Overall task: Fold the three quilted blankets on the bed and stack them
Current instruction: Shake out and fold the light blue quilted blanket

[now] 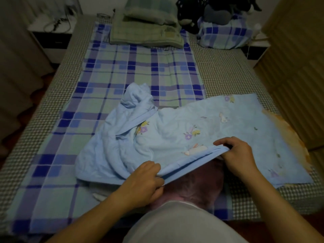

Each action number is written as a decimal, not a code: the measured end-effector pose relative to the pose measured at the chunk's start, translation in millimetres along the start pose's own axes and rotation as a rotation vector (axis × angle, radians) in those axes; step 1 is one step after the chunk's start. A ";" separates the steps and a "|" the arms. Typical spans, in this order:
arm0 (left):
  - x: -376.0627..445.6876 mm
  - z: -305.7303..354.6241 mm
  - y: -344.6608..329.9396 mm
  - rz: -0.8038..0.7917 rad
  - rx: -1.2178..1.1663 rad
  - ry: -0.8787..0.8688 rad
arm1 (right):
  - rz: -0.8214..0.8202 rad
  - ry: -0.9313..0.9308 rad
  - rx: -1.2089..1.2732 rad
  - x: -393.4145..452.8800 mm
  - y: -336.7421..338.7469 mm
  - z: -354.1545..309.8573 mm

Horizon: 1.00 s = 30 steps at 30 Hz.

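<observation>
Blue blanket: pale quilted blanket point(184, 127) printed with flowers and rabbits, lying at the near side of the bed point(228, 72), flat on the right, bunched on the left.
Left hand: left hand point(149, 179) pinches the doubled near edge, fingers curled over the trim.
Right hand: right hand point(235, 151) grips the same edge further right; likely lifted to line up the layers for a fold.
Pink blanket: pink blanket point(198, 186) sits under the raised edge, mostly hidden.
Third blanket: orange-patterned edge point(287, 134) shows beneath the right side; cannot tell more.
Pillows: green pillows point(147, 32) at the head, well apart.
Writing: none readable.
</observation>
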<state>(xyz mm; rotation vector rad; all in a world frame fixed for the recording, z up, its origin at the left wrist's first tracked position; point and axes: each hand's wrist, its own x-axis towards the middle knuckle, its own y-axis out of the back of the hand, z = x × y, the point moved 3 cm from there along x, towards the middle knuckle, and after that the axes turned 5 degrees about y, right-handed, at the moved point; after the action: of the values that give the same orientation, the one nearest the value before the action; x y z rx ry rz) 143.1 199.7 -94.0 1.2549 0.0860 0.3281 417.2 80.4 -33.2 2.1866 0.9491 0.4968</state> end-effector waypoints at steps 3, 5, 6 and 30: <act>-14.7 10.8 1.7 0.001 0.027 0.042 | 0.067 -0.101 0.123 12.7 4.9 -12.5; -22.6 25.0 4.6 -0.008 0.032 0.049 | 0.123 -0.119 0.154 19.2 9.2 -21.5; -24.4 27.7 4.2 -0.026 0.036 0.080 | 0.157 -0.128 0.167 22.1 12.2 -25.3; -37.3 12.2 -61.4 0.149 0.166 0.410 | -0.005 -0.041 0.153 31.6 43.8 -15.8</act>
<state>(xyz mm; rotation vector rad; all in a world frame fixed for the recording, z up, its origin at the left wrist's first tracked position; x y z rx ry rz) 122.7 161.0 -152.3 1.3455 0.3783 0.7173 450.1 89.5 11.5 2.3207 0.9990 0.3866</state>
